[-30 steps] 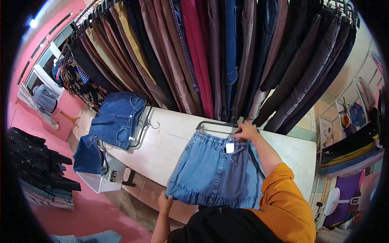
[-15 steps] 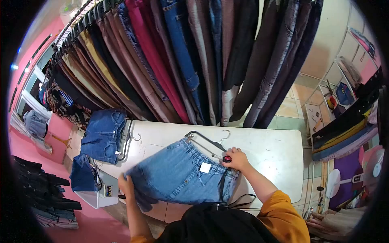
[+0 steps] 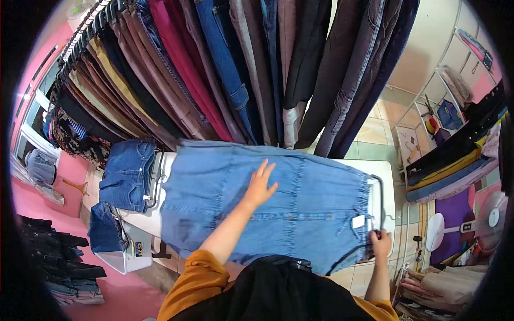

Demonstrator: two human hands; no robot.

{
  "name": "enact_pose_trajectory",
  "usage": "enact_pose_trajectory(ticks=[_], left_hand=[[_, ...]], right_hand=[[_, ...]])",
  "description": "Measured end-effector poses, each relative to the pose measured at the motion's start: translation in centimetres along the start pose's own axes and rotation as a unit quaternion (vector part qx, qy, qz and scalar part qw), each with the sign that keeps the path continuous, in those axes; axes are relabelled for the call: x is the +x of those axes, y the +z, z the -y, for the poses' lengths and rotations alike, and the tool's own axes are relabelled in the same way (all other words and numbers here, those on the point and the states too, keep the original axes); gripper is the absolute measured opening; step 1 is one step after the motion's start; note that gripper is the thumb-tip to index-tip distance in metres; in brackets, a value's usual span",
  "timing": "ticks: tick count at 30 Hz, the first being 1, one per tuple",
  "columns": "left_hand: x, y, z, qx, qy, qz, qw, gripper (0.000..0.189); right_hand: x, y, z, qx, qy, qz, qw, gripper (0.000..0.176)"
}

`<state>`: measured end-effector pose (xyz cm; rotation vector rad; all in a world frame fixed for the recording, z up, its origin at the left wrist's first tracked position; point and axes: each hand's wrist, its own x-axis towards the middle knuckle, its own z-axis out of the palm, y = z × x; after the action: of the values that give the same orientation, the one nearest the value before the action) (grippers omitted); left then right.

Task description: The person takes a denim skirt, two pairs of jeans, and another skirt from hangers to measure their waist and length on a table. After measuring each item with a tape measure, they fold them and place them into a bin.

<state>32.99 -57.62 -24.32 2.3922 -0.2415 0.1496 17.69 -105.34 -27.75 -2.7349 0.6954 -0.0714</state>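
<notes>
A long light-blue denim garment (image 3: 257, 195) lies spread across the white table, its gathered waist end at the right. A black hanger (image 3: 382, 198) runs along that end, and a white tag (image 3: 358, 221) shows near the waist. My left hand (image 3: 261, 184) is over the middle of the denim, fingers apart and holding nothing. At the lower right corner of the waist, my right hand (image 3: 381, 243) is closed on the hanger's end, beside a small dark and red object. A black strap (image 3: 348, 258) lies on the denim near it.
Folded dark-blue jeans (image 3: 127, 175) on a hanger lie at the table's left end. Below them stands a white bin (image 3: 126, 261) with denim over its edge. A rack of hanging trousers (image 3: 214, 80) runs behind the table (image 3: 386, 174). A fan (image 3: 490, 214) stands at the right.
The denim garment has turned and opened out across the table. My left hand has left its gathered lower part and moved up to the middle. My right hand has moved right with the hanger.
</notes>
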Motion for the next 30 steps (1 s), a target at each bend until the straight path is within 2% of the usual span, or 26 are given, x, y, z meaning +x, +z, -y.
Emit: enact_pose_trajectory(ticks=[3,5,6,8,10,13,15,16,17,18,19,20,21,22,23,24,25,26,27,28,30], left_hand=[[-7.5,1.0,1.7,0.158,-0.147,0.000,0.976,0.069],[-12.5,0.3,4.5,0.252,-0.266,-0.067,0.928,0.072],[-14.2,-0.4,5.6,0.253,-0.272,-0.068,0.926,0.072],[-16.9,-2.0,7.7,0.256,-0.416,-0.058,0.870,0.076],[-17.4,-2.7,8.8,0.240,-0.415,-0.053,0.876,0.078],[-17.0,-2.7,9.6,0.235,-0.375,-0.046,0.895,0.079],[-17.0,-2.9,10.0,0.219,-0.379,-0.039,0.898,0.080],[-17.0,-3.1,10.1,0.208,-0.376,-0.030,0.902,0.080],[-16.9,-3.5,9.8,0.199,-0.374,-0.039,0.905,0.076],[-17.2,-3.6,10.4,0.201,-0.374,-0.040,0.905,0.076],[-17.7,-3.5,11.4,0.185,-0.334,-0.059,0.922,0.073],[-17.9,-3.5,12.0,0.169,-0.293,-0.078,0.938,0.069],[-17.2,-5.3,9.5,0.198,-0.241,-0.094,0.945,0.055],[-17.3,-5.4,9.8,0.200,-0.242,-0.094,0.945,0.055],[-17.5,-5.6,10.3,0.045,-0.192,-0.015,0.980,0.049],[-17.6,-5.6,10.7,-0.111,-0.135,0.065,0.982,0.042],[-17.9,-5.3,10.6,-0.111,-0.136,0.065,0.982,0.042],[-18.3,-4.8,10.4,-0.289,-0.181,0.098,0.935,0.037],[-18.6,-4.8,10.6,-0.457,-0.218,0.128,0.853,0.034],[-18.9,-5.5,11.2,-0.456,-0.218,0.128,0.853,0.034],[-19.7,-7.4,13.1,-0.531,-0.299,0.146,0.779,0.034]], right_hand=[[0.4,-0.2,-3.9,0.008,0.024,-0.009,1.000,0.038],[0.0,-0.5,-3.5,0.012,0.032,-0.033,0.999,0.039],[0.2,-0.3,-3.6,0.011,0.027,-0.029,0.999,0.039],[0.9,0.8,-4.9,0.028,0.040,-0.010,0.999,0.039],[1.6,1.7,-6.0,0.086,0.018,-0.024,0.996,0.040],[2.5,2.1,-4.6,0.028,0.016,-0.054,0.998,0.041],[3.0,2.5,-1.3,0.011,-0.066,-0.114,0.991,0.040],[2.5,1.9,2.3,0.145,-0.043,-0.037,0.988,0.037],[1.7,1.5,6.1,0.168,-0.029,0.028,0.985,0.035],[0.9,2.6,8.8,0.233,-0.056,0.076,0.968,0.037],[0.3,4.5,11.0,0.279,-0.035,0.187,0.941,0.039],[-1.8,4.5,15.7,0.287,-0.051,0.252,0.923,0.040],[-3.4,6.7,18.4,0.327,-0.106,0.308,0.887,0.048],[-5.5,7.2,22.3,0.339,-0.101,0.391,0.849,0.056],[-7.1,8.7,25.1,0.295,-0.192,0.423,0.835,0.060],[-9.0,10.3,28.0,0.285,-0.224,0.471,0.804,0.061],[-11.1,10.8,31.2,0.265,-0.252,0.488,0.793,0.061],[-12.9,12.6,33.2,0.304,-0.263,0.502,0.765,0.060],[-14.3,13.3,35.5,0.283,-0.287,0.510,0.760,0.053],[-15.7,13.5,37.5,0.275,-0.289,0.500,0.769,0.052],[-17.1,13.1,40.2,0.262,-0.292,0.478,0.786,0.050]])
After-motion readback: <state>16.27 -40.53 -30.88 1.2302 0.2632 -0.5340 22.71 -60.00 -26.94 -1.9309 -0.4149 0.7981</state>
